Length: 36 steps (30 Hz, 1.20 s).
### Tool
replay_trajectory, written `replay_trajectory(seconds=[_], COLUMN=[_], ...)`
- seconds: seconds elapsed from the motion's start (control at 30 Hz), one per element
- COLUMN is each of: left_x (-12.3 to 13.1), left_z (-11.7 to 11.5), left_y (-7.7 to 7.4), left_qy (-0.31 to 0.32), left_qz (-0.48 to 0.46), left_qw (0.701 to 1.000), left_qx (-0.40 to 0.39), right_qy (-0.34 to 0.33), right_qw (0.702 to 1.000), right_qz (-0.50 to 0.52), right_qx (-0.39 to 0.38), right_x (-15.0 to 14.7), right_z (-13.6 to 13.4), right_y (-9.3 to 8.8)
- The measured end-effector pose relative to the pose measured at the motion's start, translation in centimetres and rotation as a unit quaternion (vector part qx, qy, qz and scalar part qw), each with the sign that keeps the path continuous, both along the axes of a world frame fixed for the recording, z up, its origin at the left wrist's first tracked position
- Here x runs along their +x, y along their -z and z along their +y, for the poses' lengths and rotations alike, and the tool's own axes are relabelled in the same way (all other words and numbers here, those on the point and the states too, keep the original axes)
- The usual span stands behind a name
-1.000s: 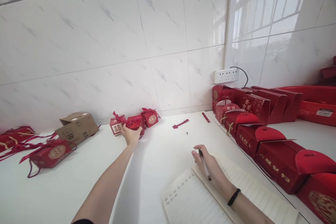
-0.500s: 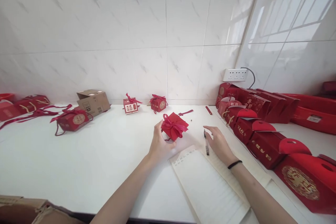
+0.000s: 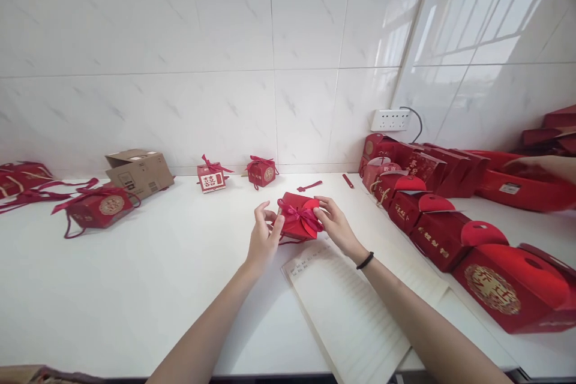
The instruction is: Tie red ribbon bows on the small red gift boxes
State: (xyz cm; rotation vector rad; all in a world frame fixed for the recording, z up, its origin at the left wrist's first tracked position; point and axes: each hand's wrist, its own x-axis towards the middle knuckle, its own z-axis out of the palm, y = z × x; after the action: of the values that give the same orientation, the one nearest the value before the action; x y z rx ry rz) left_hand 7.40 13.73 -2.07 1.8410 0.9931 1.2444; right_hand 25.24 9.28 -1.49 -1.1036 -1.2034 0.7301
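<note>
Gift box [image 3: 297, 221] sits mid-counter [image 3: 135, 288], between my left grip [image 3: 263, 240] on its left edge and my right grip [image 3: 335, 228] on its right.

Notebook [image 3: 346, 306] lies on the counter just before the box, partly under my right forearm.

Behind, along the wall: first small box [image 3: 210, 177], second small box [image 3: 261, 172] to its right, apart from it. Carton [image 3: 139, 173] is left of both. Ribboned box [image 3: 99, 209] lies before the carton, further left.

Loose strip [image 3: 309, 185] lies behind the gift box.

On the right I see a row of boxes [image 3: 432, 234] running from the back corner toward me. Wall socket [image 3: 389, 120] is above its far end. Another person's hand [image 3: 544, 168] is at far right, behind the row.
</note>
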Motion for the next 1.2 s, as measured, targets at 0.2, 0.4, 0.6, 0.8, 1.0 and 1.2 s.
replay_trajectory(seconds=[0.2,0.4,0.6,0.8,1.0,1.2], left_x=[-0.6,-0.8,0.1,-0.5,-0.6,-0.3], left_z=[0.8,1.0,0.9,0.2,0.2,0.7], left_y=[0.3,-3.4,-5.8,-4.3,-3.7,-3.2], left_qy=[0.154,0.059,0.162,0.102,0.08,0.064], left_qz=[-0.004,0.065,0.201,0.232,0.189,0.115], left_qw=[0.987,0.988,0.955,0.94,0.946,0.975], left_qx=[-0.05,0.125,0.147,0.229,0.251,0.181], right_qy=[0.049,0.031,0.046,0.022,-0.015,-0.049], right_qw=[0.999,0.999,0.998,0.998,0.997,0.996], right_qz=[0.002,-0.011,-0.025,-0.016,0.013,0.017], right_qx=[-0.002,-0.01,-0.021,-0.05,-0.07,-0.071], right_x=[0.3,-0.4,-0.9,-0.7,-0.7,-0.7], right_z=[0.3,0.2,-0.1,-0.4,-0.9,-1.0], right_y=[0.8,0.8,0.8,0.5,0.3,0.4])
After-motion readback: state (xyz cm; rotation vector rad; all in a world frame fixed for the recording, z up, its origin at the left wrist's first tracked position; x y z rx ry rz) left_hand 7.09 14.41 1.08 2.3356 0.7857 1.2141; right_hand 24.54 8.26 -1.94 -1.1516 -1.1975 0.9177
